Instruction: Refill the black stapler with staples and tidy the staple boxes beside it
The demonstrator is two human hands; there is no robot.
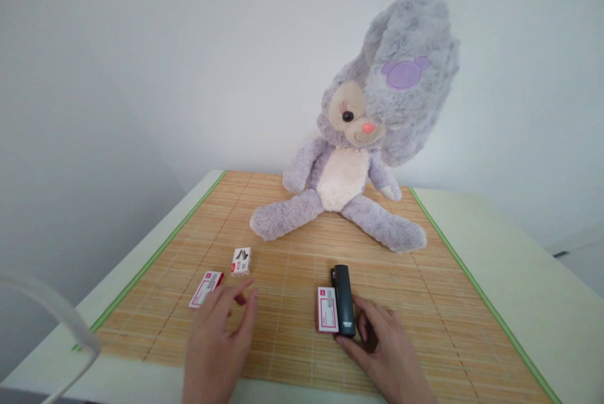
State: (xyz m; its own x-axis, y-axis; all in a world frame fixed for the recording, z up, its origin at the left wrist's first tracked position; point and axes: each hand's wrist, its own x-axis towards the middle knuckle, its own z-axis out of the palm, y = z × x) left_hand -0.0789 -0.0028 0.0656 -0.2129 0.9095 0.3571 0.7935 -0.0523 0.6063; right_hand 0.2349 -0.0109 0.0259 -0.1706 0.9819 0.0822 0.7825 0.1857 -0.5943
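A black stapler (345,303) lies lengthwise on the bamboo mat, right of the middle. Against its left side sits a small white box with a red border (327,309). My right hand (383,347) grips the stapler, with the index finger on its right side and the thumb at its near end. Empty and with fingers apart, my left hand (221,328) hovers over the mat. Just beyond its fingertips are a second red-bordered box (206,289), partly covered by the hand, and a smaller white box with a dark picture (241,261).
A large grey plush rabbit (342,180) sits at the back of the bamboo mat (283,265), legs spread. The green-edged mat lies on a pale table (491,234) against a white wall. A blurred white cable or curved rod (61,309) crosses the lower left.
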